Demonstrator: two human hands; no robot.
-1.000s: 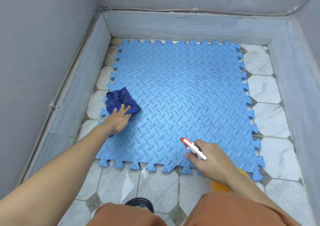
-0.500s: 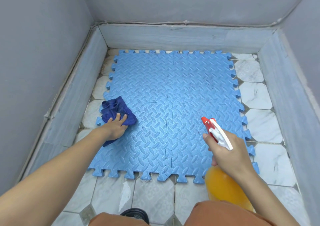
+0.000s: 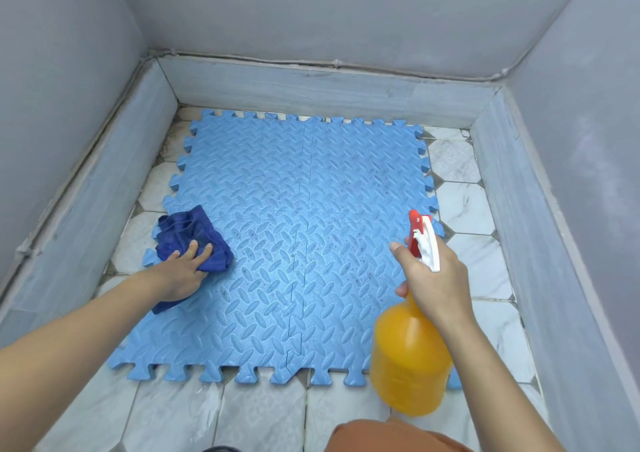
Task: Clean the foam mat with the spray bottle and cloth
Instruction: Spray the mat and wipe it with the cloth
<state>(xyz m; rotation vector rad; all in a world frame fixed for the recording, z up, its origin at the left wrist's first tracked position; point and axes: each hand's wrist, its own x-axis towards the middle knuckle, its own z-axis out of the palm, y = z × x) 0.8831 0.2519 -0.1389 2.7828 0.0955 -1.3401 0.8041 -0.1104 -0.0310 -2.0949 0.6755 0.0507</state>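
Observation:
A light blue interlocking foam mat lies flat on the tiled floor, with small dark specks across its middle and right. My left hand presses flat on a crumpled dark blue cloth at the mat's left edge. My right hand grips the neck of an orange spray bottle with a red and white trigger head. The bottle is held upright above the mat's near right corner, nozzle pointing away over the mat.
Grey walls with a low tiled skirting enclose the floor on three sides. White and grey floor tiles show to the right and in front of the mat. My orange-clad knee is at the bottom edge.
My right hand has lifted the spray bottle from low and tilted to upright, moving it rightward over the mat's near right corner. The left hand stays on the cloth.

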